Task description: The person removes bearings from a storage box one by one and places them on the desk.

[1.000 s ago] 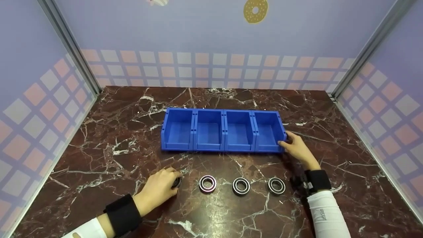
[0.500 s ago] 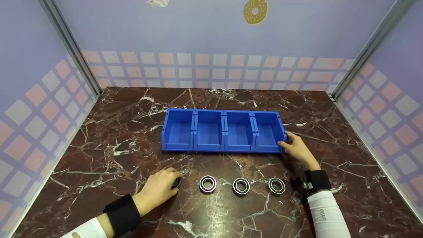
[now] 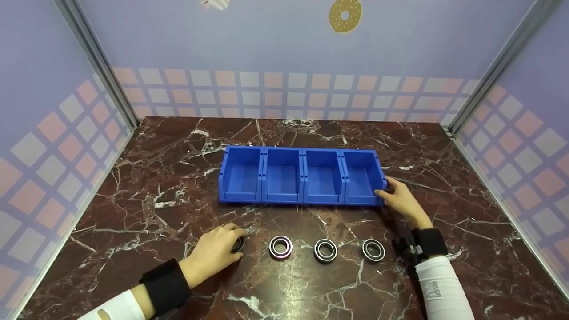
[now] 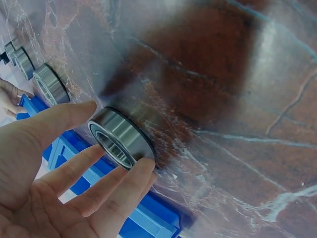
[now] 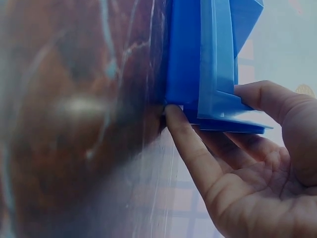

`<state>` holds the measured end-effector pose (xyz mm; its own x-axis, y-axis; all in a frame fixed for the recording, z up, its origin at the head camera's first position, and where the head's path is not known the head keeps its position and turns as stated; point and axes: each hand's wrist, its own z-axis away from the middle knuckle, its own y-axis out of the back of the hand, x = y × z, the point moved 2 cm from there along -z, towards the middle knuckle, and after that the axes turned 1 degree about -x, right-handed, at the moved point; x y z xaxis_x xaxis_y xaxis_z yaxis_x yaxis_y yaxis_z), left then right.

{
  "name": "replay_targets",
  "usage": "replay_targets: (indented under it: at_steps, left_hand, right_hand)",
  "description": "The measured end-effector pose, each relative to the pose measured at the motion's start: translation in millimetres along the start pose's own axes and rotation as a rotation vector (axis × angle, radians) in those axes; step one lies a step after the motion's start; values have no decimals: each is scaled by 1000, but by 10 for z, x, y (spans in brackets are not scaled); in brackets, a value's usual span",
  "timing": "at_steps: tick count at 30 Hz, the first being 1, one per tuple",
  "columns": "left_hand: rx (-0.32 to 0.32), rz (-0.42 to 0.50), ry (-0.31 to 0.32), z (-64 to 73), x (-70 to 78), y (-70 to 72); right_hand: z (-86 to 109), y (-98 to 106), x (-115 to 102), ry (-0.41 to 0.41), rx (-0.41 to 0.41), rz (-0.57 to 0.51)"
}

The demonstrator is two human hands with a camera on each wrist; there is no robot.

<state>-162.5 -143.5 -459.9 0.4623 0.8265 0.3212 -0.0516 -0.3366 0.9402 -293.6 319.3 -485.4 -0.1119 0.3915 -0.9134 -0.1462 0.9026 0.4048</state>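
My left hand [image 3: 212,251] holds a steel ball bearing [image 4: 130,135] that lies flat on the marble-patterned table, thumb at one side of its rim and fingertips at the other. In the head view, that hand partly covers the bearing. My right hand [image 3: 402,201] grips the right end of a row of joined blue storage bins [image 3: 281,198], its thumb over the front corner and its other fingers around the outer side wall. From the right wrist, the thumb [image 5: 265,94] shows on the bin's edge, with one fingertip low beside the table.
Three more bearings lie in a line right of my left hand: one with a purplish tint [image 3: 281,256], a middle one [image 3: 326,260] and a right one [image 3: 365,256]. Patterned panels [image 3: 293,49] enclose the table [image 3: 155,249] at the back and both sides.
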Motion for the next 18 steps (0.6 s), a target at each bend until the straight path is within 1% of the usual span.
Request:
replay_targets:
  at_steps: [6,10,15,18]
  left_hand:
    - [3,0,11,-10,17,43]
    - [3,-11,20,-26,25,69]
    - [38,-22,11,-60,37,121]
    - [54,-27,6,-87,44,161]
  right_hand:
    - [-13,13,-27,16,9,65]
    - [-14,14,-59,7,5,103]
    - [-30,21,-90,-4,-1,164]
    - [-43,26,-108,-4,4,180]
